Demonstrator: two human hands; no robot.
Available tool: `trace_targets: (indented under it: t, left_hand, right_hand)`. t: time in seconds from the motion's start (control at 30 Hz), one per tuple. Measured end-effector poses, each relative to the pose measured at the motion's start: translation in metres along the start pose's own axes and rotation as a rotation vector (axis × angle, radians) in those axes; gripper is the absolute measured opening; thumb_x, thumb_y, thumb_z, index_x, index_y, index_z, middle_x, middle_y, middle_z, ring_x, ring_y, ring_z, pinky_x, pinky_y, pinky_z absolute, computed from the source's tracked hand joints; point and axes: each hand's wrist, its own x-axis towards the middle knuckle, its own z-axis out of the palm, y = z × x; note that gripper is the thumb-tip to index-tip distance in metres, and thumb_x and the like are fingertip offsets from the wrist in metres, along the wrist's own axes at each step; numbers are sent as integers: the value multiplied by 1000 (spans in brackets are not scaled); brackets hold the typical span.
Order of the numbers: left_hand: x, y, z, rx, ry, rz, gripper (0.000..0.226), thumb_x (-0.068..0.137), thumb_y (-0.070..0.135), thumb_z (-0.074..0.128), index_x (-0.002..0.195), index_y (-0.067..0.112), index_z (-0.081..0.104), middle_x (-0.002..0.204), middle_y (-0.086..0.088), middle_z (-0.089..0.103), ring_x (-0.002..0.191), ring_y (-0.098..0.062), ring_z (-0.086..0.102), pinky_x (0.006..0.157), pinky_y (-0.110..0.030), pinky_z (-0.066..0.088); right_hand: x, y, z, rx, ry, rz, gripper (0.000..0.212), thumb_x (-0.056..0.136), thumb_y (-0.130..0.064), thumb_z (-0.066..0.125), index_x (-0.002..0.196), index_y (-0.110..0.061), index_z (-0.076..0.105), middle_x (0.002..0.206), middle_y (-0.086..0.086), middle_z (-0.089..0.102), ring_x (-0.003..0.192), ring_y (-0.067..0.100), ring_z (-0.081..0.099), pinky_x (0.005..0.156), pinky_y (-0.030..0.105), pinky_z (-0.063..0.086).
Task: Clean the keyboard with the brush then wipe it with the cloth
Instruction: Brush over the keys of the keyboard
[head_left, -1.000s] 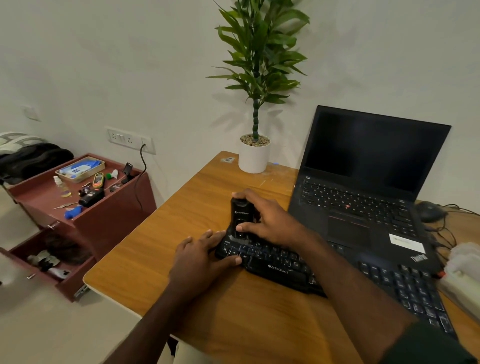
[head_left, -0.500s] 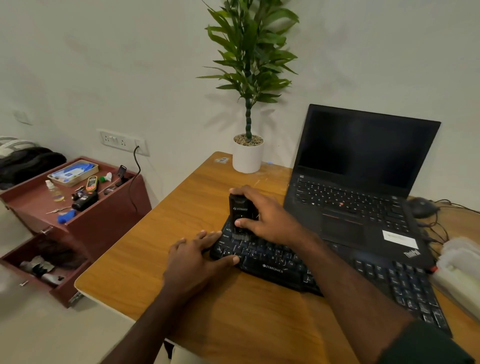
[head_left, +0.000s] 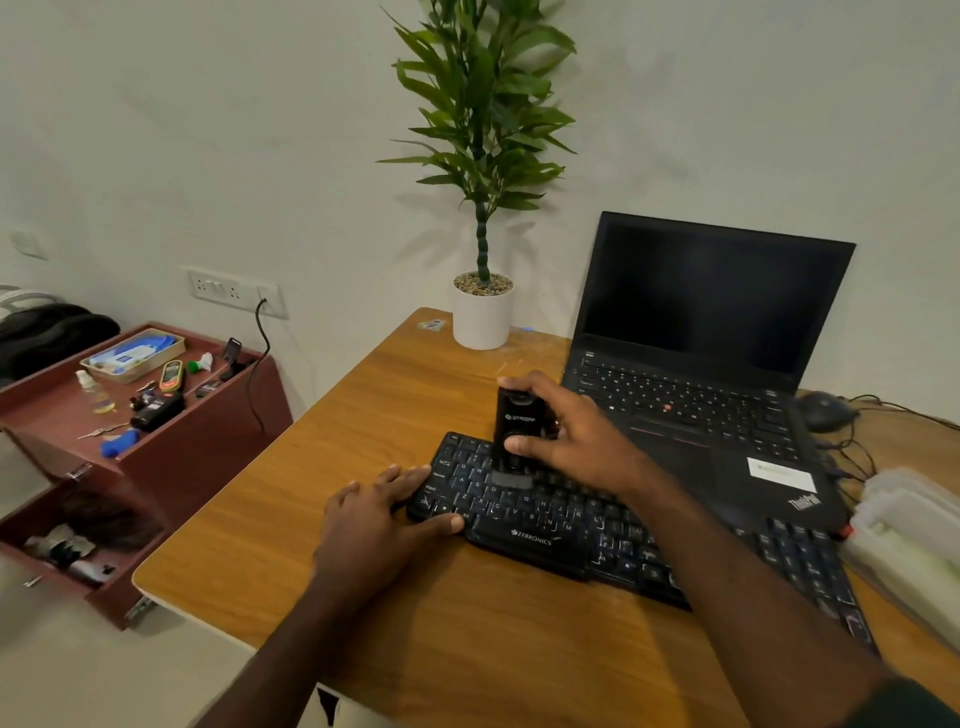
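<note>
Right hand (head_left: 576, 436) gripping brush (head_left: 517, 431) upright on keyboard (head_left: 545, 519); left hand (head_left: 376, 525) flat, unclenched, against its left end.

matt black plastic keyboard (head_left: 545, 525), glossy black plastic brush (head_left: 517, 421), smooth wood-grain table (head_left: 332, 467), glossy white pot (head_left: 482, 317)

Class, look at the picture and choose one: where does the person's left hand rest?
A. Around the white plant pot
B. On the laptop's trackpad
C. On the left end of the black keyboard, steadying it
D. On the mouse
C: the left hand lies flat against the left end of the keyboard, while the right hand holds the brush upright on the keys.
</note>
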Motion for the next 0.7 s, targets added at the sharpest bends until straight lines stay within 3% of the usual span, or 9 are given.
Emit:
trace_targets:
  t: [0.13, 0.27, 0.4, 0.5, 0.7]
  left_hand:
    - [1, -1, 1, 10, -3, -4, 99, 55, 103, 44, 141, 55, 40, 156, 7, 39, 140, -27, 38, 116, -50, 28]
    - [1, -1, 1, 5, 8, -1, 100, 53, 103, 44, 141, 55, 41, 155, 8, 40, 140, -28, 38, 115, -49, 29]
    - [2, -1, 1, -18, 13, 0, 99, 52, 103, 46, 139, 56, 43, 155, 8, 41, 140, -28, 37, 115, -49, 28]
    - [1, 1, 0, -15, 11, 0, 101, 52, 103, 44, 140, 55, 42, 155, 6, 40, 141, -29, 36, 115, -50, 26]
    - [-1, 4, -2, -7, 8, 11, 99, 53, 102, 43, 139, 55, 42, 155, 5, 40, 140, -27, 37, 116, -50, 25]
  right_hand:
    - [6, -5, 27, 18, 96, -35, 60, 90, -12, 73, 137, -41, 49, 125, -13, 56, 108, 4, 60, 78, 22, 60]
    - [-4, 0, 18, -130, -30, -16, 59, 93, -17, 71, 140, -42, 45, 123, -6, 57, 104, 5, 61, 80, 26, 60]
    - [-19, 13, -16, -199, -147, 66, 60, 91, -21, 73, 132, -54, 45, 123, -1, 59, 109, 15, 63, 89, 42, 60]
    - [-22, 17, -33, -240, -193, 97, 61, 89, -21, 75, 130, -55, 47, 124, 0, 59, 112, 19, 62, 90, 46, 59]
    - [-15, 8, -2, 14, 59, 15, 61, 88, -13, 76, 130, -50, 52, 128, 2, 58, 116, 21, 62, 87, 43, 62]
